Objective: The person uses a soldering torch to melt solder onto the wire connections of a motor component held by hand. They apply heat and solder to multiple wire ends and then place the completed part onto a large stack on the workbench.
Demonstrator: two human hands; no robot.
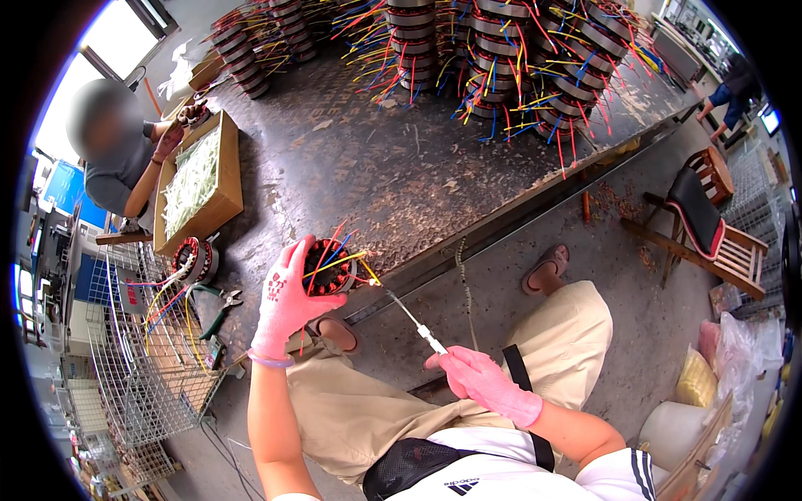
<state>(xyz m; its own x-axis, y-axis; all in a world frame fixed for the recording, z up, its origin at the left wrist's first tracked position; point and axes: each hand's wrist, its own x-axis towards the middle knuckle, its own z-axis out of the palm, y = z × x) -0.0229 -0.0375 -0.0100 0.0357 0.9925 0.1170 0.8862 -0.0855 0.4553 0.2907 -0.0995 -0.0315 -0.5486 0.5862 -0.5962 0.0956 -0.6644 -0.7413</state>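
Observation:
My left hand (284,292), in a pink glove, is closed round a wound motor stator (327,275) at the table's near edge. Red, blue and yellow lead wires stick out of the stator. In my right hand (489,386), also gloved in pink, is the end of a slim white piece (430,338). From it a thin pale length runs up to the yellow wire at the stator's side; whether it is a rod or a cord I cannot tell. Left of my left hand lie another stator (197,260) with leads and green-handled pliers (220,314).
Tall stacks of stators (413,42) with coloured leads stand at the table's far side. A cardboard box (232,179) of pale sleeves sits at left, beside a seated co-worker (117,179). Wire baskets (125,376) are at lower left; a wooden chair (697,209) stands right.

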